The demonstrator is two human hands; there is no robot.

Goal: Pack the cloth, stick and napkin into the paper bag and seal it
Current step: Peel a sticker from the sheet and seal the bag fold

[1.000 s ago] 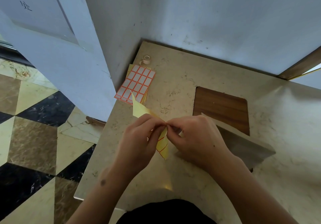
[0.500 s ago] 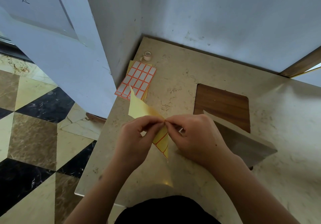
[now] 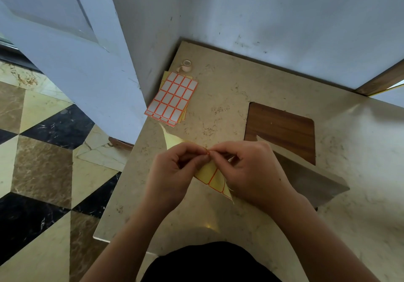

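A yellow sticker sheet (image 3: 213,177) with red-outlined labels is held up over the marble table, bent in the middle. My left hand (image 3: 172,172) pinches the sheet at its top fold, and my right hand (image 3: 251,172) pinches a label corner at the same spot, fingertips touching. The grey-brown paper bag (image 3: 310,181) lies flat on the table just right of my right hand, partly hidden by my wrist. The cloth, stick and napkin are not visible.
A stack of white, red-outlined sticker sheets (image 3: 173,98) lies at the table's far left, with a small tape roll (image 3: 187,65) behind it. A brown wooden inset (image 3: 282,126) sits behind the bag. Walls close off the back; the table's left edge (image 3: 122,179) drops to a tiled floor.
Both hands have stayed pinched together on the sticker sheet, with only small finger movements at the pinch. The bag has not moved.
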